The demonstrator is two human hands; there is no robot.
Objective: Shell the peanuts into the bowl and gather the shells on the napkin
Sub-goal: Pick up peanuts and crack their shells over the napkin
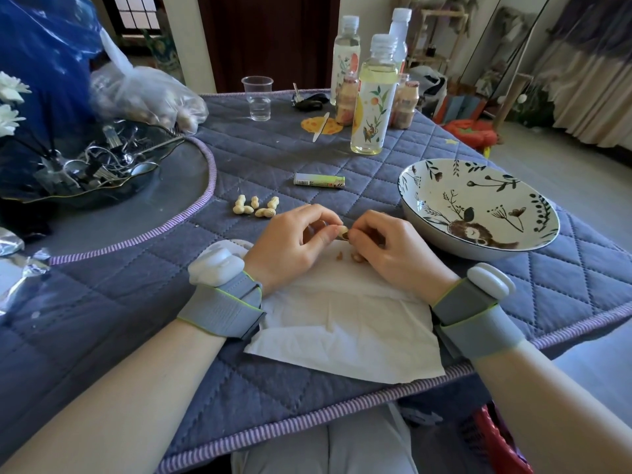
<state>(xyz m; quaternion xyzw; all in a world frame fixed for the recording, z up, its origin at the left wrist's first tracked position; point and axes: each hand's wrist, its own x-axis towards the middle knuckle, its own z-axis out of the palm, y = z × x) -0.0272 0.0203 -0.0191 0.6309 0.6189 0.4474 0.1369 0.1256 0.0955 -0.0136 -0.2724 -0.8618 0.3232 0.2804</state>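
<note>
My left hand (290,244) and my right hand (393,249) meet above the far edge of the white napkin (345,323), both pinching one peanut (342,231) whose shell looks split open. Small bits of shell (354,257) lie on the napkin just under my fingers. Several unshelled peanuts (256,206) sit in a loose group on the quilted cloth beyond my left hand. The white bowl (478,203) with dark flower drawings stands to the right of my right hand; I see no peanuts inside it.
A small green-and-white tube (319,180) lies beyond the peanuts. Bottles (371,97) and a clear plastic cup (257,97) stand at the back. A dark glass dish of metal clips (82,165) and a plastic bag (147,94) are at the left. The table edge is close to my lap.
</note>
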